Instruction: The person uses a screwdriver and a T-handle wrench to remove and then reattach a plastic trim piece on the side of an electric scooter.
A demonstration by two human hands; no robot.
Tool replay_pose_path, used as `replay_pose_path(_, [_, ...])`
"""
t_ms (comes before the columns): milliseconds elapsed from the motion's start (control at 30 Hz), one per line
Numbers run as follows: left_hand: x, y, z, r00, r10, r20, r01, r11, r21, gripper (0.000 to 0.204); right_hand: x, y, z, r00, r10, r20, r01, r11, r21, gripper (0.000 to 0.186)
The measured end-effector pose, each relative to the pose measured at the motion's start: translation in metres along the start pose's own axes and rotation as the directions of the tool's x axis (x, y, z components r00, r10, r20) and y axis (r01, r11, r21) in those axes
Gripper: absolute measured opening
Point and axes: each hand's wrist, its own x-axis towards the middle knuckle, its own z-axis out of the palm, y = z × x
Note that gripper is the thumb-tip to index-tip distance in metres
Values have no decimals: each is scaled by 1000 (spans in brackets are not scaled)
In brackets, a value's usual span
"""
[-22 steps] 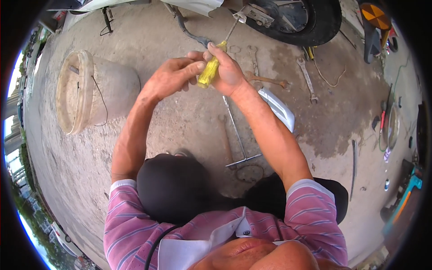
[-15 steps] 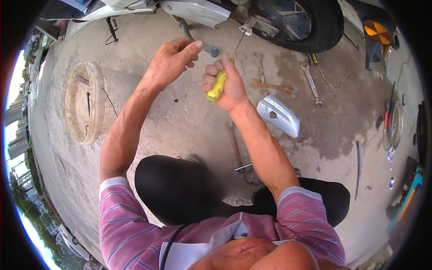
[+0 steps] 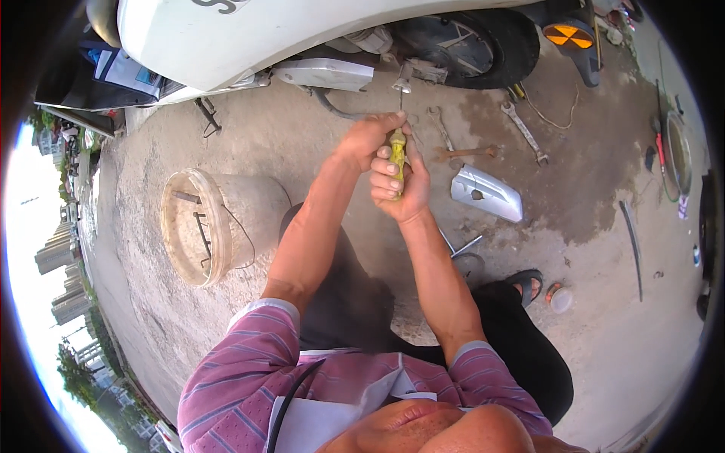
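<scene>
A yellow-handled screwdriver (image 3: 398,160) points away from me, its shaft toward a small pale metal part (image 3: 404,81) beside the wheel of a white scooter (image 3: 219,45). My right hand (image 3: 408,190) is wrapped round the handle. My left hand (image 3: 368,141) is closed at the front of the handle, thumb and fingertips pinching around the shaft. Whether the tip sits inside the metal part is too small to tell. Just right of the hands, an open-end wrench (image 3: 440,127) and a rusty wrench (image 3: 467,152) lie on the concrete.
A white bucket (image 3: 257,198) lies on its side at left, with dark metal pieces inside. The black tyre (image 3: 521,53) is straight ahead. Another wrench (image 3: 524,133), a silver-grey cover piece (image 3: 487,195), a T-shaped metal tool (image 3: 459,245) and a small round tin (image 3: 559,298) are on the ground at right.
My left hand has come from the left, where it was apart, onto the screwdriver's front end. The screwdriver has turned more upright in the view. More of the scooter now shows.
</scene>
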Motion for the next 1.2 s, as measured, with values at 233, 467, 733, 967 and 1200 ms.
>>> replay_pose_path(233, [12,-16,-19,987,38,155,-5,979,-203,32,4,14,13,991,-85,-99,61,972,-227,44])
replay_pose_path(467, [29,-31,-19,967,126,222,-61,959,-278,32,9,28,60,561,-721,-406,-497,99,-862,51])
replay_pose_path(733, [9,-8,-24,974,87,210,-20,952,-304,34,7,26,32,842,-290,-455,-46,802,-596,46])
replay_pose_path(967, [21,-20,-37,943,77,323,52,927,-372,33,17,32,-13,974,-46,220,44,999,14,51])
replay_pose_path(1200, [21,-16,-35,960,119,254,-52,965,-256,35,18,50,41,572,-621,-535,-133,574,-808,41])
